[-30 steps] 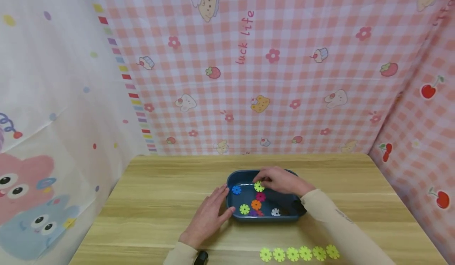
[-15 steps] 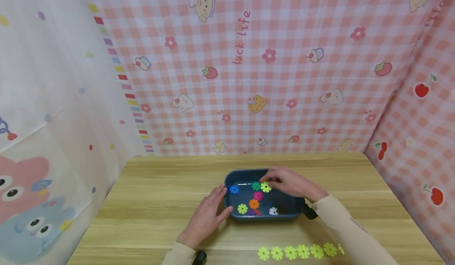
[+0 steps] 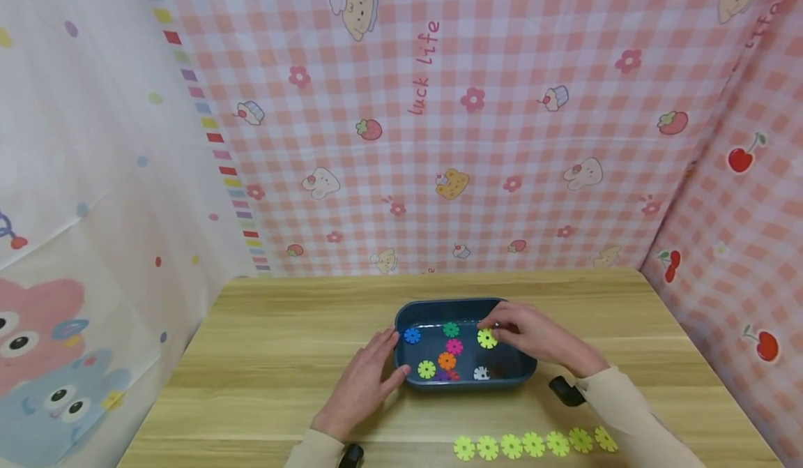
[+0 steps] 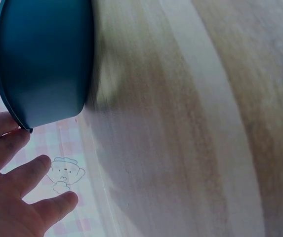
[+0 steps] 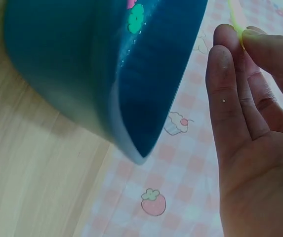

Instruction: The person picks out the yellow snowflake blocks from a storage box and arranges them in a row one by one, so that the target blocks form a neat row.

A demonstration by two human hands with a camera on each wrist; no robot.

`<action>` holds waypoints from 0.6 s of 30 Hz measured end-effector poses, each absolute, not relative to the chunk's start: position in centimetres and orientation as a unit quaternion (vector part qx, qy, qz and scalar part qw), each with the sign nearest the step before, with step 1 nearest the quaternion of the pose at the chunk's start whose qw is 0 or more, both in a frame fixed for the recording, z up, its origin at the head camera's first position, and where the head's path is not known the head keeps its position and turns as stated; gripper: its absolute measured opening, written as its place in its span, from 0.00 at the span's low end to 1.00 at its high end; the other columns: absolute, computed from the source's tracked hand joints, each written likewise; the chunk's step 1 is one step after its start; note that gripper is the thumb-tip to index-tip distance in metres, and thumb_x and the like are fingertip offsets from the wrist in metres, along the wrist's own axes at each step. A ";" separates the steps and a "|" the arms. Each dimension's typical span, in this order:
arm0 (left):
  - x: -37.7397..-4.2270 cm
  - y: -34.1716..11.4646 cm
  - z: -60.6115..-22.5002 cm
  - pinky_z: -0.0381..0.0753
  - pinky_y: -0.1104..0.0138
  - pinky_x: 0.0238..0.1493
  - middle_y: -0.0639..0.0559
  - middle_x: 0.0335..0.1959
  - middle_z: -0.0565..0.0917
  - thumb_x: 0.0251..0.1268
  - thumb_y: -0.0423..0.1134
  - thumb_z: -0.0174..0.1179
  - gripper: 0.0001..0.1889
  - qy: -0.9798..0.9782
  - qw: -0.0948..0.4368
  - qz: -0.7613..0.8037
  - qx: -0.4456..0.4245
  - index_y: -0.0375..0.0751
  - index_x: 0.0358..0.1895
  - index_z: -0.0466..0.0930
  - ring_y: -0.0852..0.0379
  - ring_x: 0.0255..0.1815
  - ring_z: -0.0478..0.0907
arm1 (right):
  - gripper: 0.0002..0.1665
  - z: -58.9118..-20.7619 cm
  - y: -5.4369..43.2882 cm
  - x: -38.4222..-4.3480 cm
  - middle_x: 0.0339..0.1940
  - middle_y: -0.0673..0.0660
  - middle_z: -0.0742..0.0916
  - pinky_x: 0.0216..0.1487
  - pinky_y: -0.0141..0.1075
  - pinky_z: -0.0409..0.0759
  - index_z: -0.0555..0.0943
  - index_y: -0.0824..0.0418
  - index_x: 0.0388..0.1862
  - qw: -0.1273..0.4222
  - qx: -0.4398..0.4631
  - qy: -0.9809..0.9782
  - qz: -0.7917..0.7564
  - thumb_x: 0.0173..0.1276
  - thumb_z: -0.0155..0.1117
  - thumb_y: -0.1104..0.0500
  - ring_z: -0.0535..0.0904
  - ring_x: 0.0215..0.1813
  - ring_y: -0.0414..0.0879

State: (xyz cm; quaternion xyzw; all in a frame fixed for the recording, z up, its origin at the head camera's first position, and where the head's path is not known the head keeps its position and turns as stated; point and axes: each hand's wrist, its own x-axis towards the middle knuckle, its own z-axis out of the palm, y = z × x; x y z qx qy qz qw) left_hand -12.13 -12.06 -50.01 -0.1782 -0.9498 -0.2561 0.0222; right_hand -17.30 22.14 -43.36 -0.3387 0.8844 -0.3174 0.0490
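Observation:
My right hand (image 3: pixel 536 332) pinches a yellow-green notched plastic disc (image 3: pixel 487 339) between thumb and fingertips, above the right part of a dark blue-green tub (image 3: pixel 511 363). In the right wrist view the pinched disc (image 5: pixel 237 19) is seen edge-on, raised beyond the tub's rim. My left hand (image 3: pixel 364 388) rests with extended, spread fingers against the tub's left end, fingertips right at the rim. Inside the tub lie a blue disc (image 3: pixel 412 335), a green disc (image 3: pixel 451 330), a magenta disc (image 3: pixel 454 346), an orange disc (image 3: pixel 447 361), another yellow-green disc (image 3: pixel 426 369) and a white disc (image 3: pixel 481 373).
A row of several yellow-green discs (image 3: pixel 511 446) lies along the near side of the wooden table (image 3: pixel 282 356), its right end close to my right sleeve (image 3: pixel 627 412). Behind the table hangs a pink checked cloth (image 3: pixel 389 161); patterned cloths also hang at both sides.
My right hand has moved right and slightly nearer with the pinched disc, uncovering the green disc in the tub. My right sleeve has shifted off the row's right end. The left hand keeps its place.

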 end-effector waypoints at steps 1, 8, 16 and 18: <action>-12.1 -12.1 -50.0 0.62 0.39 0.75 0.42 0.81 0.64 0.78 0.56 0.57 0.36 -0.950 0.022 -0.257 -0.178 0.37 0.78 0.65 0.39 0.80 0.59 | 0.14 -43.4 22.3 -17.1 0.48 0.47 0.85 0.37 0.33 0.80 0.87 0.55 0.56 0.047 -0.336 0.885 -0.319 0.78 0.62 0.65 0.76 0.38 0.37; -12.1 -12.1 -50.0 0.63 0.38 0.75 0.42 0.81 0.64 0.78 0.56 0.58 0.36 -0.950 0.021 -0.257 -0.178 0.37 0.78 0.65 0.39 0.80 0.59 | 0.14 -43.3 23.7 -16.0 0.48 0.46 0.86 0.37 0.31 0.79 0.88 0.54 0.56 0.028 -0.312 0.892 -0.327 0.76 0.64 0.64 0.75 0.38 0.36; -12.1 -12.0 -49.9 0.63 0.38 0.75 0.41 0.80 0.64 0.78 0.56 0.58 0.36 -0.950 0.023 -0.255 -0.179 0.37 0.78 0.66 0.39 0.80 0.60 | 0.13 -43.4 25.2 -14.9 0.47 0.48 0.87 0.37 0.31 0.80 0.88 0.56 0.55 -0.006 -0.322 0.886 -0.333 0.76 0.63 0.66 0.76 0.39 0.35; -12.1 -12.0 -50.0 0.63 0.38 0.74 0.41 0.80 0.64 0.78 0.55 0.58 0.35 -0.950 0.024 -0.254 -0.180 0.37 0.78 0.66 0.39 0.80 0.60 | 0.13 -43.5 25.6 -14.5 0.45 0.47 0.86 0.36 0.31 0.79 0.88 0.56 0.54 -0.023 -0.326 0.884 -0.334 0.76 0.63 0.67 0.76 0.38 0.34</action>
